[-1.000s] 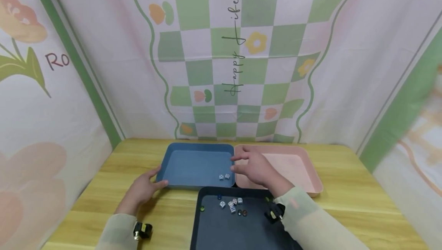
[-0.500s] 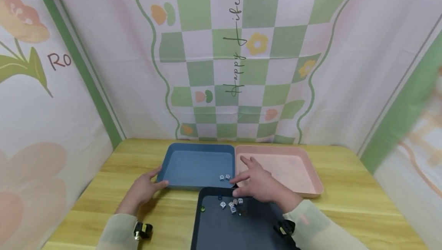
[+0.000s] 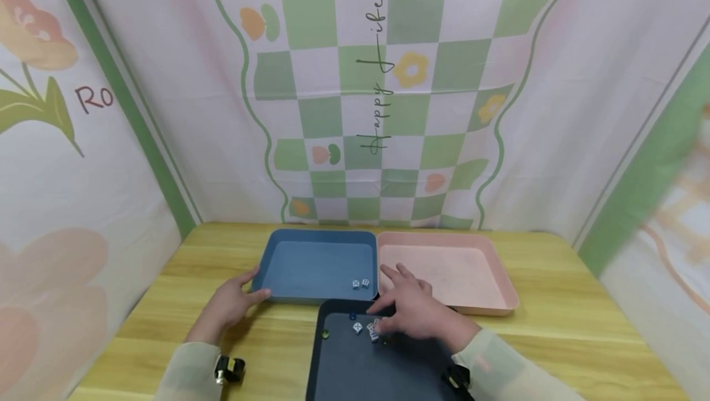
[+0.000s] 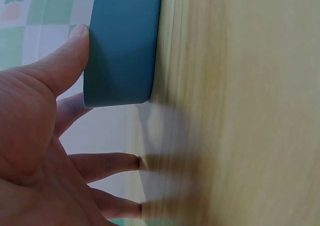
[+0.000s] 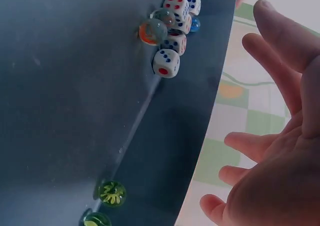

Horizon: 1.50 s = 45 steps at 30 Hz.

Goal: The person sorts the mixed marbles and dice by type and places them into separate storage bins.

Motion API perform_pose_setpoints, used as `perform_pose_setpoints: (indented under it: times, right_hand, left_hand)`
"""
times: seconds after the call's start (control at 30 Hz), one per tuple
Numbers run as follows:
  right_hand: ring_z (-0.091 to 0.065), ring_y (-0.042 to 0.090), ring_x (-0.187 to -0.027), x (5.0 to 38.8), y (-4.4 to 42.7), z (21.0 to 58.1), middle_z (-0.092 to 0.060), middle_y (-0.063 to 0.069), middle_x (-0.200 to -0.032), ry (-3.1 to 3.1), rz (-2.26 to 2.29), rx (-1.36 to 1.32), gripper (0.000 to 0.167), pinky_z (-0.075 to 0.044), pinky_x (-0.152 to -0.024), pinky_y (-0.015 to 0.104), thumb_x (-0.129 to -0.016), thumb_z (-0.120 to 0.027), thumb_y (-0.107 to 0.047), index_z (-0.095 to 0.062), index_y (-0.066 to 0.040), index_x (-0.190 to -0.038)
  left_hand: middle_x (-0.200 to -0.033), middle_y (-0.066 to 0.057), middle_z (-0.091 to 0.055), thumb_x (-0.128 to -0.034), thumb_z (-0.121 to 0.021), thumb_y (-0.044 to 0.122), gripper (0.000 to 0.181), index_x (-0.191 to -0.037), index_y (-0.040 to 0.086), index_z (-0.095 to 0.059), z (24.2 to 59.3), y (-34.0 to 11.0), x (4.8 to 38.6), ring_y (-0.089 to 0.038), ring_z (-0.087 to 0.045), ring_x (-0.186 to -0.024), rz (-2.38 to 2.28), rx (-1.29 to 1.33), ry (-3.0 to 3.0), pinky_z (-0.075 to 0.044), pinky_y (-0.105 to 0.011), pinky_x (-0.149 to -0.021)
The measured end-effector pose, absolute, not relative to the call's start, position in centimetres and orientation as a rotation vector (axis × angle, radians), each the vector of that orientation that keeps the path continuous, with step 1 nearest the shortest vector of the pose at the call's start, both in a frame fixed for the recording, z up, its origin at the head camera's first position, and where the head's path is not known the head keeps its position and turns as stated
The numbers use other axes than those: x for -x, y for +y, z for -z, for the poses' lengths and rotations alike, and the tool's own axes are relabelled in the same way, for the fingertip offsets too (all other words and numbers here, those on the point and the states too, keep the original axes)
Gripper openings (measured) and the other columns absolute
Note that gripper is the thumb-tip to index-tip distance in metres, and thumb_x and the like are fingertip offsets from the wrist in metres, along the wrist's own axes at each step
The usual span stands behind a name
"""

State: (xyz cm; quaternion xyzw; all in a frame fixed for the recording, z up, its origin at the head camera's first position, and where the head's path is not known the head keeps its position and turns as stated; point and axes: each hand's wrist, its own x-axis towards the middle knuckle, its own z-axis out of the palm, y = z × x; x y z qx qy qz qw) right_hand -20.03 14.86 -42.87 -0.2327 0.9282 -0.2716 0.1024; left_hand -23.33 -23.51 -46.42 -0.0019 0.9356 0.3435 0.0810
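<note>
My left hand point(image 3: 228, 303) rests at the front left corner of a blue tray point(image 3: 310, 262). In the left wrist view its thumb touches the rim, and the other fingers spread past the corner. Over the far part of a dark grey tray point(image 3: 355, 370) hovers my right hand point(image 3: 416, 313), thumb and index fingertips beside a cluster of white dice point(image 3: 373, 333), partly hidden. The right wrist view has its fingers apart with nothing between them. There, a die point(image 5: 166, 63), clear marbles point(image 5: 153, 32) and a green marble point(image 5: 112, 193) lie along the tray's wall.
Two dice point(image 3: 360, 283) sit in the blue tray's front right corner. A pink tray point(image 3: 460, 265) stands right beside it. In the dark tray are a lone die point(image 3: 357, 328), a yellow-green marble point(image 3: 325, 334) and a blue marble point(image 3: 352, 316). A patterned cloth point(image 3: 366, 111) hangs behind the table.
My right hand has come from above the blue and pink trays' shared edge down toward me, to the dice in the dark tray. My left hand stays at the blue tray's corner.
</note>
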Motion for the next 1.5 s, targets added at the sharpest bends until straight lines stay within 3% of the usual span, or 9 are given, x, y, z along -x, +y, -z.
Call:
perform_pose_setpoints:
  times: [0.53, 1.13, 1.5]
  right_hand:
    - [-0.01, 0.048, -0.145, 20.3, 14.3, 43.7, -0.03, 0.017, -0.159, 2.775, 0.62, 0.717, 0.019, -0.019, -0.098, 0.073, -0.075, -0.087, -0.036, -0.08, -0.037, -0.093]
    - [-0.012, 0.051, -0.144, 20.4, 13.9, 43.6, -0.033, 0.022, -0.156, 2.779, 0.564, 0.706, 0.019, -0.019, -0.099, 0.074, -0.074, -0.087, -0.036, -0.079, -0.036, -0.091]
    - [-0.011, 0.052, -0.143, 20.3, 13.6, 44.0, -0.043, 0.026, -0.148, 2.772, 0.512, 0.691, 0.015, -0.017, -0.1, 0.074, -0.072, -0.089, -0.037, -0.077, -0.038, -0.082]
  left_hand:
    - [-0.151, -0.03, -0.036, -0.093, -0.065, 0.053, 0.08, -0.156, 0.015, -0.034, 46.5, -23.5, 23.3, -0.054, -0.032, -0.135, -1.045, 0.011, 2.783, -0.028, -0.069, -0.106]
    - [-0.151, -0.028, -0.035, -0.0936, -0.067, 0.047, 0.077, -0.156, 0.015, -0.034, 46.6, -23.6, 23.4, -0.053, -0.031, -0.136, -1.048, 0.008, 2.781, -0.026, -0.068, -0.107]
    - [-0.151, -0.029, -0.035, -0.0928, -0.068, 0.049, 0.079, -0.156, 0.015, -0.035, 46.6, -23.6, 23.3, -0.054, -0.031, -0.135, -1.08, -0.001, 2.774, -0.027, -0.069, -0.106]
